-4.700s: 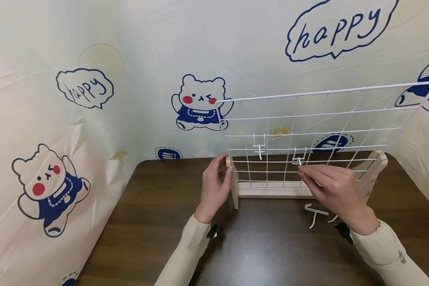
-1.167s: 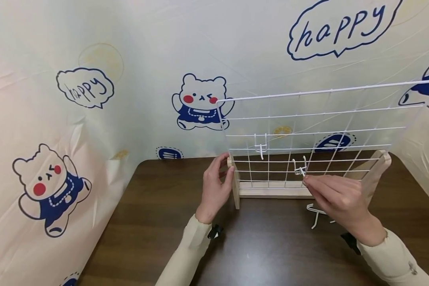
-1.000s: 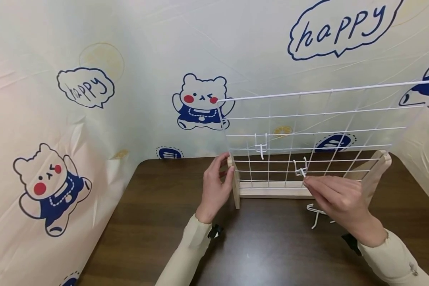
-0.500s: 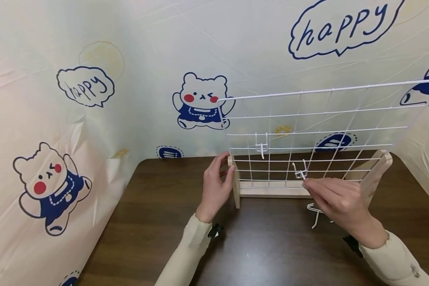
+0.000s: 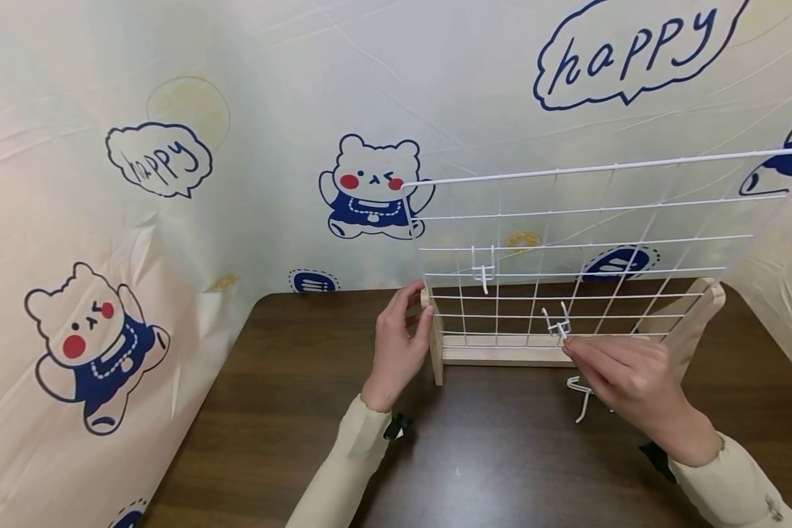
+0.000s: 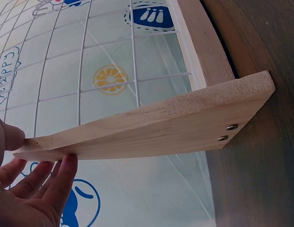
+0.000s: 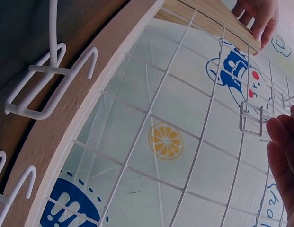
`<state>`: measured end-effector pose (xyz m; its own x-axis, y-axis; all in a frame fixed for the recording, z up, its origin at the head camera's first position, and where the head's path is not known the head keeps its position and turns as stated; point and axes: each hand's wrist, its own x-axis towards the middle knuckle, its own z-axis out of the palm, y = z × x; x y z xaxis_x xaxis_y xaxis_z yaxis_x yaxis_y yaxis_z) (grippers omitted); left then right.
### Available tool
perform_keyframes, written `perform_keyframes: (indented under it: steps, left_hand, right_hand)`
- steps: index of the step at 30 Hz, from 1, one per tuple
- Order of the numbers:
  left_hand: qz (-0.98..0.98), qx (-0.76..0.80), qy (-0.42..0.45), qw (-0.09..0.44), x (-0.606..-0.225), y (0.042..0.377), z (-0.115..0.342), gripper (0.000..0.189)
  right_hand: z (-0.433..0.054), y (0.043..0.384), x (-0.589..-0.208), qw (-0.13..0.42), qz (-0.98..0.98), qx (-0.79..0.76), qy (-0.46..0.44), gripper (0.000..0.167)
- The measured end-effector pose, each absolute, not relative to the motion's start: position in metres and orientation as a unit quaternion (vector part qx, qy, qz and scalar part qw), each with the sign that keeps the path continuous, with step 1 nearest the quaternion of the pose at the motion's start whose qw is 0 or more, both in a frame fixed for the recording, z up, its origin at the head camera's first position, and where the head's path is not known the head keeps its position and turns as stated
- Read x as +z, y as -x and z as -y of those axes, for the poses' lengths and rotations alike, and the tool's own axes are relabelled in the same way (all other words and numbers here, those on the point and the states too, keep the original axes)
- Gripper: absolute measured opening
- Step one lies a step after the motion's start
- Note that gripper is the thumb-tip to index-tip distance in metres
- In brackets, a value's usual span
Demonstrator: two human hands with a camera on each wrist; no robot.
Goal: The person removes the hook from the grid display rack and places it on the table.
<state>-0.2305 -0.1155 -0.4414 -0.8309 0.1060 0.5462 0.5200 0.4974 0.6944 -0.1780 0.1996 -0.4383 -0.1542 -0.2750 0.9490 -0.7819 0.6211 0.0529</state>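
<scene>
A white wire grid panel (image 5: 607,176) stands in a light wooden stand (image 5: 501,356). My left hand (image 5: 399,345) holds the stand's left side piece (image 6: 137,135), thumb on one side and fingers on the other in the left wrist view. Near the lower grid wires, my right hand (image 5: 623,378) pinches the stem of a white wire hook (image 5: 557,323), its two prongs pointing up. Whether those prongs touch the grid, I cannot tell. Another white hook (image 5: 483,271) hangs on the grid, higher and to the left.
Loose white hooks lie on the dark wooden table below my right hand; one hook (image 5: 582,400) shows in front of the stand, and another hook (image 7: 14,198) is cut off in the right wrist view. A patterned cloth (image 5: 270,183) hangs behind and at the left.
My right hand has moved down and slightly right with the hook, from around a mid-height wire to near the lower wires. The left hand keeps its hold on the stand.
</scene>
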Motion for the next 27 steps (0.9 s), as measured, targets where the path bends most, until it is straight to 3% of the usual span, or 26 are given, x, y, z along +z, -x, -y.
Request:
perform_keyframes:
  steps: [27]
  left_hand:
    - [0.837,-0.465,0.186,0.223,-0.441,0.230,0.115,0.040]
  right_hand:
    - [-0.204,0.177,-0.452,0.515,0.731,0.209,-0.397,0.044]
